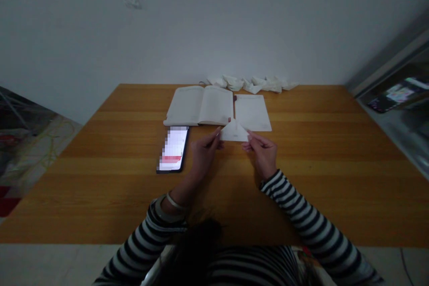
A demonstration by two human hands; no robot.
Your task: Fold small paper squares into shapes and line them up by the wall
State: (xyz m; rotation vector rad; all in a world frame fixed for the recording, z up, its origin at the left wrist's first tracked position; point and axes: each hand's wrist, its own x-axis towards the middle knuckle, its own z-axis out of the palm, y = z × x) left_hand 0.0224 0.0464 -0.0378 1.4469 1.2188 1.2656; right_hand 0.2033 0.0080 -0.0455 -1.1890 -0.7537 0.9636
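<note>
Head: left hand (204, 151) and right hand (265, 152) pinch paper (235, 132).

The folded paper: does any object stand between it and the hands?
Nothing visible does: the left hand and right hand pinch the folded paper from opposite sides. The phone lies left of the left hand.

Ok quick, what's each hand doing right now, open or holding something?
Left hand: closed, pinching the folded paper near its left corner.
Right hand: closed, pinching the folded paper near its right corner.
</note>
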